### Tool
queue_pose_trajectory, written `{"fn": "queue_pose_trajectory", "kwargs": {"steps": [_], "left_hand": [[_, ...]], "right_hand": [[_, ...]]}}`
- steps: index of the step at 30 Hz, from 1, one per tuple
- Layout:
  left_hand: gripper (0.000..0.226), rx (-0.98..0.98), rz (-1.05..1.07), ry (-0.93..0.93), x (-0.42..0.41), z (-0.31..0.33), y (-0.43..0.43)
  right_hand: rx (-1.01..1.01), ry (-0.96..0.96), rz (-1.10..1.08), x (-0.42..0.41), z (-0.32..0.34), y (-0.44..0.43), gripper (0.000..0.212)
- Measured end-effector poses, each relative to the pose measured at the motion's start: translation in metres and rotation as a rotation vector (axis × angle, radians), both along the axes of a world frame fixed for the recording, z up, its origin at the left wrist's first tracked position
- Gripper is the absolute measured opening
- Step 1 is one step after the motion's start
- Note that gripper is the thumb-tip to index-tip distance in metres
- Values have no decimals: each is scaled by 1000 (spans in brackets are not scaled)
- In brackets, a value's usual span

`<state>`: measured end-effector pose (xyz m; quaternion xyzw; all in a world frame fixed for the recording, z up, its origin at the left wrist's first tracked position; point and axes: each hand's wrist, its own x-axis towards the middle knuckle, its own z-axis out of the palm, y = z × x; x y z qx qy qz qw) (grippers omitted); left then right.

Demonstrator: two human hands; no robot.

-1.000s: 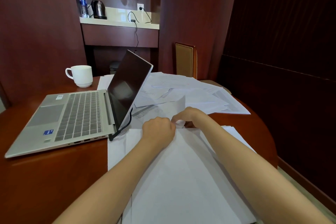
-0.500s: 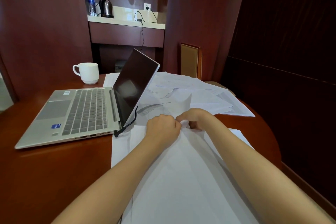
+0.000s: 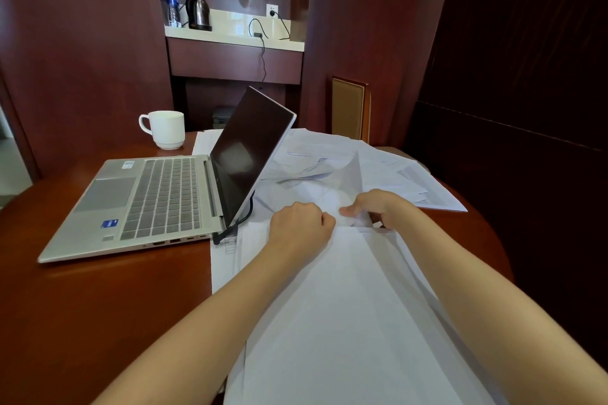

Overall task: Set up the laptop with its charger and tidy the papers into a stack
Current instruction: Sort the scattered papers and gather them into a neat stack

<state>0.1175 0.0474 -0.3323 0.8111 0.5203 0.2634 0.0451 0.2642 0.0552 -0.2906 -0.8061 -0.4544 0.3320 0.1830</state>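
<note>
Both your left hand (image 3: 297, 227) and right hand (image 3: 381, 207) pinch papers (image 3: 332, 312). The laptop (image 3: 158, 204) looks plugged in; many loose sheets wait.

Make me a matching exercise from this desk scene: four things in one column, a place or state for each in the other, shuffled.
1 mug
2 kettle
3 laptop
4 chair

A on the wall shelf
B open, screen dark
C white, handle pointing left
D tan back, beyond the papers

Pairs: 1-C, 2-A, 3-B, 4-D
</note>
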Motion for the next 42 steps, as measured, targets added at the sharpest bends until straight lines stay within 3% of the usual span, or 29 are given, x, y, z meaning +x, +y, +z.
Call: {"fn": "queue_pose_trajectory", "kwargs": {"steps": [3, 6, 12, 14, 19, 26, 31, 33, 35, 36, 39, 42], "left_hand": [[43, 5, -13, -7, 1, 0, 0], [44, 9, -24, -21, 2, 1, 0], [43, 4, -24, -64, 0, 3, -1], [42, 23, -20, -77, -1, 6, -3], [42, 86, -5, -119, -1, 13, -10], [41, 77, 14, -97, 2, 7, -7], [43, 14, 12, -84, 4, 0, -3], [38, -57, -7, -115, 4, -3, -2], [20, -135, -18, -286, 4, -1, 1], [26, -159, 10, -386, 2, 1, 4], [84, -136, 66, -643, -5, 14, 14], [99, -243, -9, -850, -5, 33, 23]], "right_hand": [[62, 92, -86, 14, -1, 1, 30], [151, 183, -138, 21, 2, -2, 51], [281, 284, -155, 21, 11, -5, 71], [332, 282, -144, 21, 15, -6, 65], [518, 324, -161, 25, 30, -21, 25], [979, 447, -27, 30, 56, -40, 13], [1210, 465, -109, 29, 74, -44, 12], [1254, 502, -192, 28, 77, -44, 16], [1250, 535, -260, 30, 75, -42, 21], [1233, 559, -293, 31, 73, -42, 22], [1166, 629, -371, 37, 68, -40, 35], [1115, 681, -396, 43, 65, -39, 39]]}}
